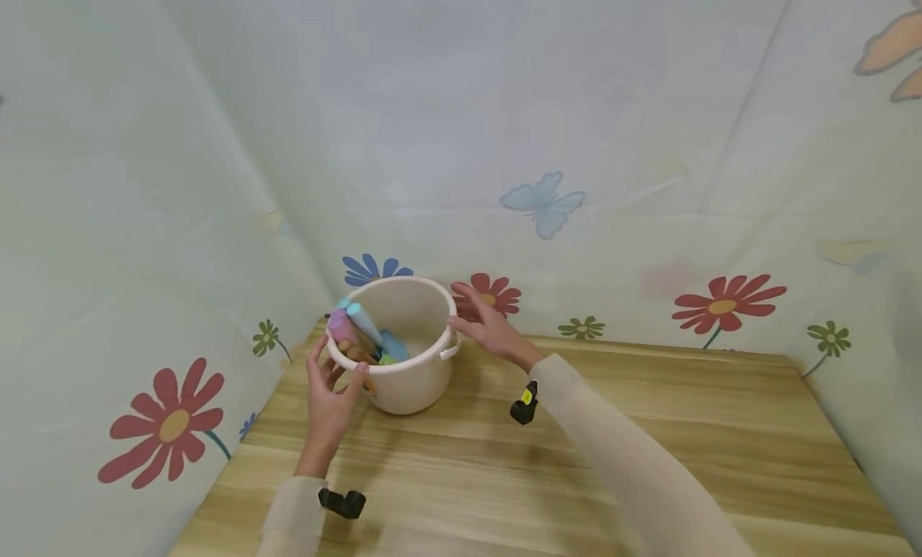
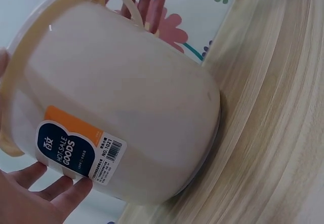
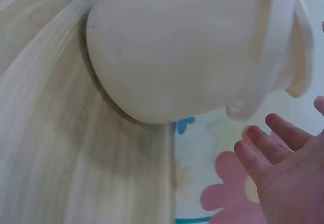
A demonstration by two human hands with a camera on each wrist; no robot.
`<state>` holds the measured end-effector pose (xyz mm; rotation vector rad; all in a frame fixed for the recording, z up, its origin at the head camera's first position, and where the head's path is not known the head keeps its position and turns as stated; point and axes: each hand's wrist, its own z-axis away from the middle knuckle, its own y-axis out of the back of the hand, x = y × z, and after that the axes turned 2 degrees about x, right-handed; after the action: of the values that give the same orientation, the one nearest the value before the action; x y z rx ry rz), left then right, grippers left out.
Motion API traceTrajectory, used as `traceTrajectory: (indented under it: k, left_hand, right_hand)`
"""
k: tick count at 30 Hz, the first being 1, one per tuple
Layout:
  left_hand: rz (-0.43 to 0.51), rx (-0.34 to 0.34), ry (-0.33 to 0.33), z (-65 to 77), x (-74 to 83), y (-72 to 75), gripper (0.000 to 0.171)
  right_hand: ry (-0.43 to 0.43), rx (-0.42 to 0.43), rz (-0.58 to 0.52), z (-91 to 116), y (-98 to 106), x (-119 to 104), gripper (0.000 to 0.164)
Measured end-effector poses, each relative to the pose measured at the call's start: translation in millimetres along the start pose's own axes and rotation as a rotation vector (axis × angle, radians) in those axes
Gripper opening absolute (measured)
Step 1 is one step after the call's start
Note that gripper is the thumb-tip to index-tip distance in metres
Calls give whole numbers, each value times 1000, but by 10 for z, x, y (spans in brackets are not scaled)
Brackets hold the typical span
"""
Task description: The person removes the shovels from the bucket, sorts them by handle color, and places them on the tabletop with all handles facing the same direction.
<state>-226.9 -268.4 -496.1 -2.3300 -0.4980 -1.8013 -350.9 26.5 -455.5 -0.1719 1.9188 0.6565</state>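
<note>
Between the left hand (image 1: 333,397), gripping its near rim, and the spread right hand (image 1: 497,330) stands a white bucket (image 1: 412,387).

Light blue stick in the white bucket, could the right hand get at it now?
Probably yes: the right hand is beside the white bucket, whose open top leaves the light blue stick exposed from above.

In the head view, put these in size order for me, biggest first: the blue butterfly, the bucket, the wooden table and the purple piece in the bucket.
1. Wooden table
2. Bucket
3. Blue butterfly
4. Purple piece, judged by its visible part
</note>
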Motion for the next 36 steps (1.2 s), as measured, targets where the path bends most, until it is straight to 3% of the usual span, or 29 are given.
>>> traceTrajectory:
  k: [7,17,24,32,36]
  left_hand:
    - [-3,-9,6,13,14,20,81]
    - [-32,-34,-2,-14,14,48,81]
    - [-54,-53,22,-44,-7,89,82]
    - [-47,-59,62,-3,159,74,83]
    - [-28,-51,47,-26,72,72,83]
  right_hand:
    - [35,-28,32,1,159,-71,76]
    - [-8,-37,172,15,282,-253,78]
    - [14,-48,179,-73,300,-367,78]
    - [49,-30,256,-210,246,-499,78]
    - [81,-16,323,-309,207,-610,75]
